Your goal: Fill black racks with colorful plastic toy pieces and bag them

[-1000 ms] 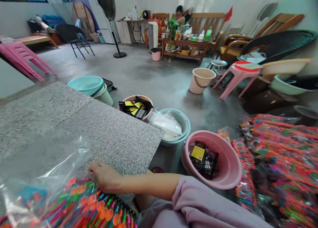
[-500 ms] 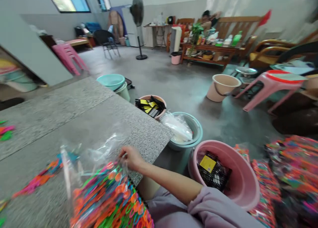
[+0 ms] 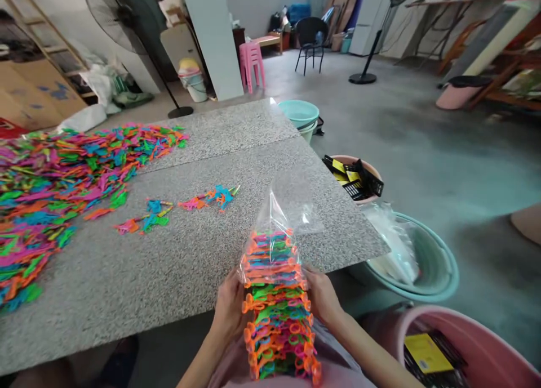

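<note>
In front of my lap stands a long stack of colorful plastic pieces, orange, green, blue and pink, with round ends along both sides. A clear plastic bag covers the far part of the stack, and its empty end lies on the table. My left hand is closed on the bag's left edge beside the stack. On the opposite side, my right hand grips the bag's right edge. The fingertips of both hands are partly hidden. The near part of the stack is outside the bag.
A speckled stone table carries a big heap of colorful plastic pieces and two small clusters. To the right are a pink bucket, a teal basin with plastic bags, and a bucket of black baskets.
My view has swung left, bringing the heap into sight. My left hand now shows on the bag. The stack sits straight before me, partly inside the bag.
</note>
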A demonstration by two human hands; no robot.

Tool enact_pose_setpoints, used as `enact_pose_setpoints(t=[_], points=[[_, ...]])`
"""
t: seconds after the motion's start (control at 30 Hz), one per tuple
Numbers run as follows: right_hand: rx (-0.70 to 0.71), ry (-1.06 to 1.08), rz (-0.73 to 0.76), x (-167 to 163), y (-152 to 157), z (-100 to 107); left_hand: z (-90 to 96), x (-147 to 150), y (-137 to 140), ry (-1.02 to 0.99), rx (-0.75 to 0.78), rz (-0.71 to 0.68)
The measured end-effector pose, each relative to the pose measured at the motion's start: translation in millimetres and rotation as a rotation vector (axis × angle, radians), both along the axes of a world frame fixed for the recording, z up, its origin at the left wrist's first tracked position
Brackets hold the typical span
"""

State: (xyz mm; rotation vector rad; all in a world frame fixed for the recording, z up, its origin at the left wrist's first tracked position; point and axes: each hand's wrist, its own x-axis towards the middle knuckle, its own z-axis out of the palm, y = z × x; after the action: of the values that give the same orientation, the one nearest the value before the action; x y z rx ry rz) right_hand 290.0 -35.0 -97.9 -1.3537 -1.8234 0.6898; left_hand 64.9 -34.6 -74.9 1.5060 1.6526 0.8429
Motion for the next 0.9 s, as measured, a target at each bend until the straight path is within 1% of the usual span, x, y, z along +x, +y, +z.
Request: enact_pose_setpoints(t=[0.07,0.13,0.2,0.23,0.3,0.33,0.47,0.53,0.63,0.7,0.8,0.83,0.9], points=[[0.033,0.059,-0.028,2.0,-6.6,3.1,-5.1,1.8,-1.8,0.040,0.088,0.065],[0.069,0.108,-0.108,3.4,-5.4,6.6,-6.5,2.0,-3.9,0.102,0.196,0.151],[0.161,0.108,-0.143,5.8,-1.6,10.0,-4.9,0.7,-5.6,0.216,0.373,0.195],[0.218,0.085,-0.128,7.5,0.0,11.5,-3.4,-0.3,-6.2,0.276,0.461,0.195],[0.324,0.020,-0.057,11.7,1.5,14.8,-0.1,-2.8,-7.7,0.356,0.578,0.147],[0.355,-0.010,-0.010,14.1,1.5,16.8,1.5,-4.3,-9.0,0.365,0.593,0.110],[0.414,-0.082,0.191,22.1,-0.6,29.5,9.7,-11.3,-18.1,0.360,0.645,-0.056],[0.422,-0.125,0.254,23.8,-1.7,38.4,16.4,-14.3,-22.3,0.356,0.671,-0.140],[0.420,-0.190,0.273,23.5,-3.1,49.4,27.8,-16.6,-24.7,0.393,0.712,-0.235],[0.496,-0.241,0.273,23.6,-5.4,51.5,32.3,-17.3,-25.7,0.434,0.744,-0.259],[0.646,-0.302,0.292,27.6,-12.3,46.5,30.0,-19.8,-31.6,0.463,0.846,-0.269],[0.660,-0.313,0.308,29.8,-15.2,44.0,27.5,-21.4,-34.6,0.463,0.883,-0.292],[0.632,-0.328,0.347,34.4,-20.6,40.2,22.9,-25.4,-40.3,0.444,0.937,-0.357]])
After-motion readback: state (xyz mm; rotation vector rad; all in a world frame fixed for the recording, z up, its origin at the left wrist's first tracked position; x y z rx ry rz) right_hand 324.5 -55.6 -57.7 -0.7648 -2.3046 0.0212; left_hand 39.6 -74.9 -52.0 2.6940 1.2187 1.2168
